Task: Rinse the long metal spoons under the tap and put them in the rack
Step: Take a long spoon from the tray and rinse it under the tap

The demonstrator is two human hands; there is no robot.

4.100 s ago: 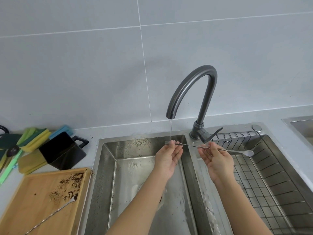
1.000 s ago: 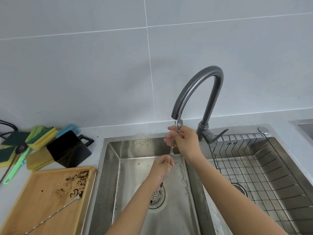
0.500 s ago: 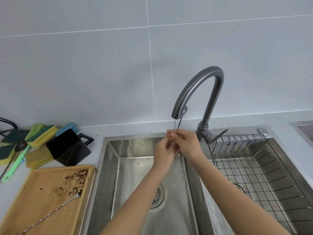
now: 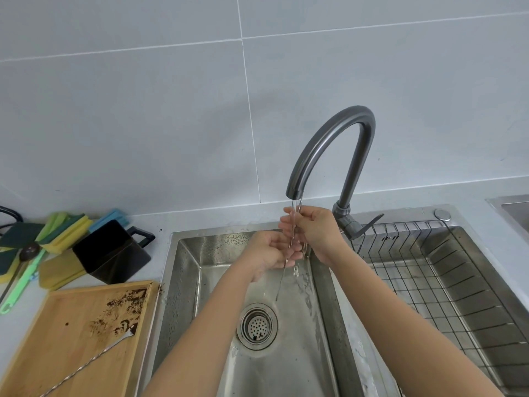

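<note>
A long thin metal spoon (image 4: 281, 279) hangs nearly upright under the dark grey tap (image 4: 329, 144), in the running water. My right hand (image 4: 315, 230) pinches its upper part just below the spout. My left hand (image 4: 269, 253) is wrapped around the stem a little lower; the lower end of the stem sticks out beneath it over the left sink basin (image 4: 183, 282). A second long spoon (image 4: 86, 365) lies on the wooden board (image 4: 57, 325) at the lower left, its end among brown crumbs. The wire rack (image 4: 429, 282) sits in the right basin with nothing visible in it.
A round drain strainer (image 4: 256, 326) lies in the left basin's floor. A black cup (image 4: 111, 253) lies on its side on the counter, beside yellow, green and blue sponges (image 4: 60, 227) and a green-handled brush (image 4: 20, 282). The tap lever (image 4: 366, 224) points right.
Four seconds ago the spoon lay level between both hands. Since then it was turned upright under the spout; in the last second my left hand rose to the stem below my right hand.
</note>
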